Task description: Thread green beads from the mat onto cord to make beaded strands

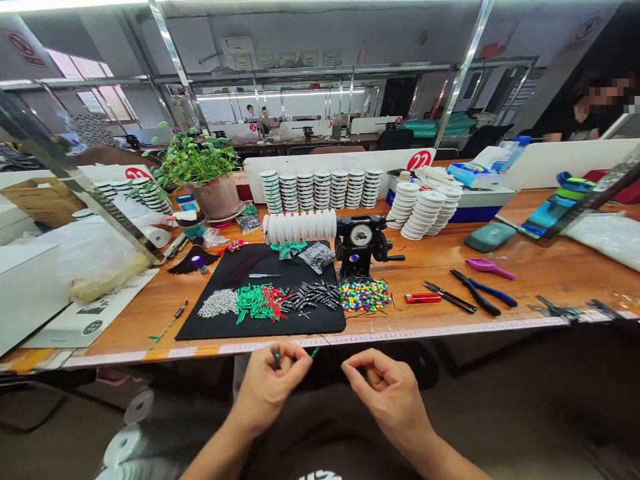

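In front of the table edge, my left hand (274, 379) is closed in a pinch, and a small green tube-shaped piece (315, 353) sticks out past its fingertips. Level with it to the right, my right hand (385, 383) has thumb and forefinger pressed together. Whatever it grips is too fine to make out. Beyond the hands lies a black mat (213, 329) bearing heaps of small silver pieces (219, 303), green tubes (253, 303), red tubes (275, 300) and black pieces (313, 297). Multicoloured beads (365, 295) are piled at its right edge.
A black hand-cranked winder (361, 243) with white spools (300, 228) stands behind the mat. To the right lie a red cutter (423, 298), tweezers (450, 298) and blue-handled pliers (483, 290). Stacked spools (320, 190), a potted plant (213, 193) and a metal frame post (107, 190) stand farther back.
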Demonstrator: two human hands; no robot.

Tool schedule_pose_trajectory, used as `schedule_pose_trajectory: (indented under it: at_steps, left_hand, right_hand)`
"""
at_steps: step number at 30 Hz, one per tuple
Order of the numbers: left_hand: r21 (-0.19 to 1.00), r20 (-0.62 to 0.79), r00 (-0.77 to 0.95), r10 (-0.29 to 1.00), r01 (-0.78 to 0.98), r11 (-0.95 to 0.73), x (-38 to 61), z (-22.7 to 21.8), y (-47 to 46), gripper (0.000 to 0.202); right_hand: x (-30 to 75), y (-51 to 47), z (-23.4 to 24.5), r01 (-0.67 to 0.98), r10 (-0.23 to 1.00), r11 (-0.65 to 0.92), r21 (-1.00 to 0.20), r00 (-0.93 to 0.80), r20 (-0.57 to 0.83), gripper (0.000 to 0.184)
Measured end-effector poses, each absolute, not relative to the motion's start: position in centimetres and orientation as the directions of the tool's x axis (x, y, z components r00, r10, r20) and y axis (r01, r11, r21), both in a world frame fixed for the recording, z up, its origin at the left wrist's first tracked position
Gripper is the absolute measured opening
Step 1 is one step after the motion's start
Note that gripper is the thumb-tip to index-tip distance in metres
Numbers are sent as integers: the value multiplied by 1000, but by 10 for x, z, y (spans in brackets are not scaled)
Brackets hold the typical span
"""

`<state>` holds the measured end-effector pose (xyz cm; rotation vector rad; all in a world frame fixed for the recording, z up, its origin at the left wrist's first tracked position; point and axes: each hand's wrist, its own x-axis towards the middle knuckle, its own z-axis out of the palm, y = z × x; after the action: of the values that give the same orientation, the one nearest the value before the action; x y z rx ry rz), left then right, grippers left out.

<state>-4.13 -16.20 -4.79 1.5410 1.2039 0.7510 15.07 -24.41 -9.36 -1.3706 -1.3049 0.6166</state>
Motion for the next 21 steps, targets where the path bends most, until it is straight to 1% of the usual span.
schedule_pose_trajectory:
  at_steps: [2,4,7,10,15,21]
  left_hand:
    - [960,-190,354,916,260,99,-28,-63,-170,41]
    - [962,-237,361,902,218,165,-21,-75,-175,45]
    - [960,-260,344,902,194,202,-16,-84,-178,50]
    - [959,-279,354,893,157,238,-13,-85,-180,55]
    - [914,-376,467,800,44,404,-12,-83,-184,59]
    - [886,-395,527,752,3,463,-14,-85,-186,60]
  right_hand:
    - [150,-246,-93,503,827,313,-805,272,491,13]
    - [148,-246,-92,600,728,405,-690,245,640,13]
    - [145,-246,-89,660,633,482,-576,192,750,18]
    - [142,-245,-89,671,605,506,-542,171,777,17]
    - [141,-244,-90,669,608,502,-547,177,774,17]
    - [141,-243,-89,668,629,485,-564,182,756,18]
